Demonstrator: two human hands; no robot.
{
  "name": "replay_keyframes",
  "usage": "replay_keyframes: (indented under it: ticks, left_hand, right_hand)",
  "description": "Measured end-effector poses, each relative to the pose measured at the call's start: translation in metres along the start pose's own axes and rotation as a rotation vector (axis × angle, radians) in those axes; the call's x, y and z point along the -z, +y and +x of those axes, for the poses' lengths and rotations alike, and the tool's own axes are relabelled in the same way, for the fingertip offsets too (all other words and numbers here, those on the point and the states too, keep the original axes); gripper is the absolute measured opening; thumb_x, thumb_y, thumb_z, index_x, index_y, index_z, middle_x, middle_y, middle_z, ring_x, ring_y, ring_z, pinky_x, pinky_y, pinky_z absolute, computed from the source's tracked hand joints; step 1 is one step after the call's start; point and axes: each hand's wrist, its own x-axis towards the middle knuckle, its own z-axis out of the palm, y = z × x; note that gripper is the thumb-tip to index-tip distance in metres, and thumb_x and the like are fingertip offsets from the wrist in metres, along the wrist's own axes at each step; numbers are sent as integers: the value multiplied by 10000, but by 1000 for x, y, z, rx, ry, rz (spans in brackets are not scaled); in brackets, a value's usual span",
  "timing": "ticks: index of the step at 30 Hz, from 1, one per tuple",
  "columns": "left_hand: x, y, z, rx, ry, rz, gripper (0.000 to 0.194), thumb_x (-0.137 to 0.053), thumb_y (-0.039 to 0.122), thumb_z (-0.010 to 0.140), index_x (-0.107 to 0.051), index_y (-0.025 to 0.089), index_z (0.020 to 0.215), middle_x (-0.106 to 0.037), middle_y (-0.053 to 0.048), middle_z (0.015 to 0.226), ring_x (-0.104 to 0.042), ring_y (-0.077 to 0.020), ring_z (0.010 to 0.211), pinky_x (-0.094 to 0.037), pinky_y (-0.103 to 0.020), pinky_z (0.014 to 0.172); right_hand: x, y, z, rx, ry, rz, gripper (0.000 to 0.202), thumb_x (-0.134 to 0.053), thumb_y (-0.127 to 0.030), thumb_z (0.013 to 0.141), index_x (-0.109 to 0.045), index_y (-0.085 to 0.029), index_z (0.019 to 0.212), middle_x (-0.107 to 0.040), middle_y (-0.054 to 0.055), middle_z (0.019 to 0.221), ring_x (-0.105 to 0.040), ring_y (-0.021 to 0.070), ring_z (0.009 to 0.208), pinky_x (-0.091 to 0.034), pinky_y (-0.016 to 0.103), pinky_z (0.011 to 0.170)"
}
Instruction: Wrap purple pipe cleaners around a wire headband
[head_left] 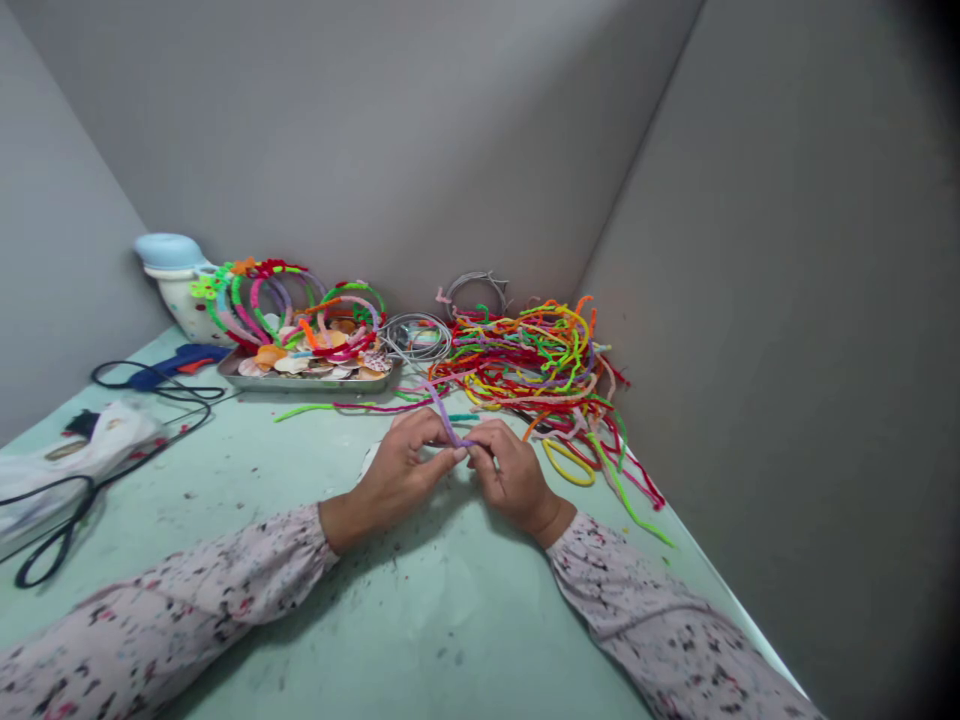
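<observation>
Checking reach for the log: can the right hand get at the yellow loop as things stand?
Probably yes: the yellow loop lies just beside the right hand, its near side uncovered. But that hand's fingers pinch the purple strip, so they'd likely need to let go first.

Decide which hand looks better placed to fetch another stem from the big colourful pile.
Probably the right hand: it is nearer the colourful pile, while the left hand sits farther away. Both pinch the purple stem, though.
</observation>
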Motion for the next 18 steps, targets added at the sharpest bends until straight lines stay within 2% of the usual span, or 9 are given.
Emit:
replay_keyframes:
  ticks: [8, 18]
  left_hand:
    - [-1, -1, 1, 19, -7, -35, 128, -635, 257, 832, -607, 175, 738, -592, 21, 751, -521, -134, 762, -368, -274, 798]
    - [-2, 0, 2, 58, 13, 16, 112, -600, 262, 850, -608, 173, 782, -601, -5, 807, -533, -159, 829, -378, -303, 827]
  right_hand:
    - [0, 0, 0, 9, -1, 0, 140, -455, -140, 899, -531, -202, 998, -616, 57, 835, -600, 203, 904, -522, 358, 783]
    - [0, 2, -1, -22, 18, -11, 160, -450, -135, 899, -528, -210, 1017, -621, 57, 876, -615, 196, 879, -523, 377, 791]
